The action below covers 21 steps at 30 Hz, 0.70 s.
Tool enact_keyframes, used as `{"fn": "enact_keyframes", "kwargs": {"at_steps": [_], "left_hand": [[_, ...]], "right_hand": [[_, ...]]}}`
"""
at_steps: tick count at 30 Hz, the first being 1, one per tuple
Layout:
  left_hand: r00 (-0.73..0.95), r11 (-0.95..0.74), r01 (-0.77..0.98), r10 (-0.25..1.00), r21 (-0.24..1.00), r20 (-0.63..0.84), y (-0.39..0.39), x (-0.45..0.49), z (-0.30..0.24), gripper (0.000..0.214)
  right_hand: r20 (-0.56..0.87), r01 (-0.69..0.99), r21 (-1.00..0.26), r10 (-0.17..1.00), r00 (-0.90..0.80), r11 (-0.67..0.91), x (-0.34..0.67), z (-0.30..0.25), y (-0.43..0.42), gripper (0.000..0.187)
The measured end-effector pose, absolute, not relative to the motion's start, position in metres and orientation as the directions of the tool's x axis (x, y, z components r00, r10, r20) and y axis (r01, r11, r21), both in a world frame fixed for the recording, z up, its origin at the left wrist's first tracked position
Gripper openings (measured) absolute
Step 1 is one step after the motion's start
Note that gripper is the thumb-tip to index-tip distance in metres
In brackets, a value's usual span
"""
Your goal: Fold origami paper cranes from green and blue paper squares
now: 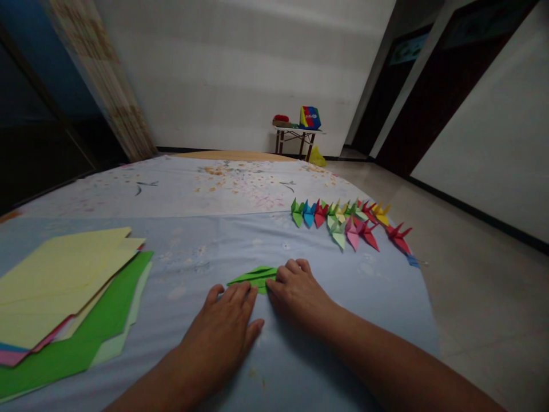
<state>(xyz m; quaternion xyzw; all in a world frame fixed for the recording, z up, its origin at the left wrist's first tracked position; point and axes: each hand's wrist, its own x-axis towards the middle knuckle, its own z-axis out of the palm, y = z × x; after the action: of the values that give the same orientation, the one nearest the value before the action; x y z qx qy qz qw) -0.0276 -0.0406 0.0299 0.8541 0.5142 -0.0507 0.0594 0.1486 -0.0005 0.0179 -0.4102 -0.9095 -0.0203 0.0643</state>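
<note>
A partly folded green paper piece (253, 277) lies flat on the pale blue sheet (189, 252). My left hand (225, 320) rests flat on the sheet with fingers stretched out, its fingertips touching the near edge of the green paper. My right hand (295, 292) has its fingers curled and pressed down on the paper's right end. Further right lies a row of several finished paper cranes (343, 220) in green, blue, red, yellow and pink.
A stack of coloured paper sheets (64, 297), yellow on top and green below, lies at the left. The sheet's right edge borders a tiled floor (472, 274). A small table with colourful items (298, 129) stands by the far wall.
</note>
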Motion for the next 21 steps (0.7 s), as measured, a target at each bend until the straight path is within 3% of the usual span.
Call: {"fn": "enact_keyframes", "kwargs": {"at_steps": [7,21], "left_hand": [[0.468,-0.465,0.884,0.879,0.058,-0.091,-0.041,-0.027,0.029,0.044],[0.461,-0.465,0.885,0.876,0.012,-0.142,-0.044,-0.028,0.039,0.044]], "right_hand": [[0.118,0.732,-0.034,0.73,-0.673,0.68,0.143,0.021,-0.006,0.022],[0.039,0.758,-0.015,0.758,-0.651,0.652,0.157,0.035,-0.002,0.025]]}}
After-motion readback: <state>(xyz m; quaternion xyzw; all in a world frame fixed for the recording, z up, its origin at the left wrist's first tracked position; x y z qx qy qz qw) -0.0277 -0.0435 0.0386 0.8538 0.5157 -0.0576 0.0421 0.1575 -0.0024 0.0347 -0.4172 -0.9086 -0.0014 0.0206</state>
